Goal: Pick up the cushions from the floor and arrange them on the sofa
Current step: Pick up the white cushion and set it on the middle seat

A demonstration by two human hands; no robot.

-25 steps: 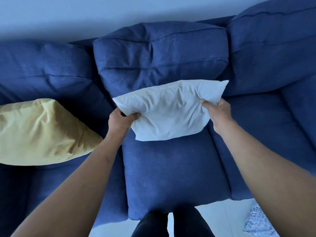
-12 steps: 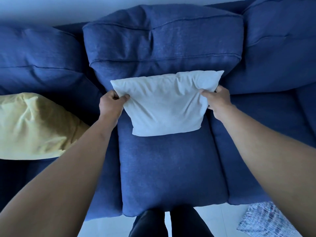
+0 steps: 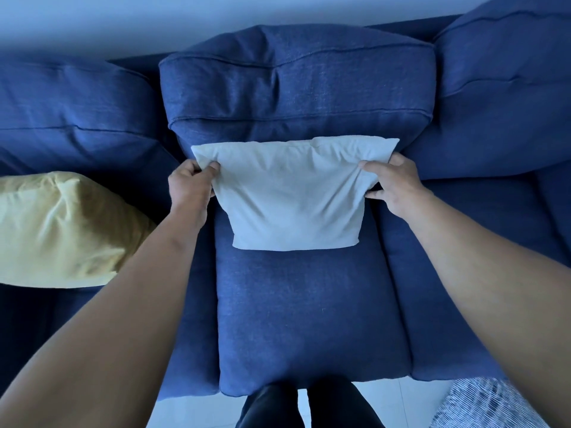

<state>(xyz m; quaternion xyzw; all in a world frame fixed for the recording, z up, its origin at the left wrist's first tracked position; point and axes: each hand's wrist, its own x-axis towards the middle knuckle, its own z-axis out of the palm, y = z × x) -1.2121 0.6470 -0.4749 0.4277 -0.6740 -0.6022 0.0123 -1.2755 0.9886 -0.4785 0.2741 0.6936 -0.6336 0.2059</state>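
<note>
Home living room: blue fabric sofa (image 3: 309,319) against plain wall (image 3: 154,20), yellow cushion (image 3: 61,230) on its left seat, pale tiled floor (image 3: 386,400) before it.

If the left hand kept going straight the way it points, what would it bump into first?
Probably the blue back cushion. The left hand grips the white cushion and points toward the sofa back, though depth is hard to judge.

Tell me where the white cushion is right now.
In the head view, the white cushion sits centre frame on the sofa's middle seat, propped against the middle back cushion, with the left hand and right hand gripping its upper corners.
</note>
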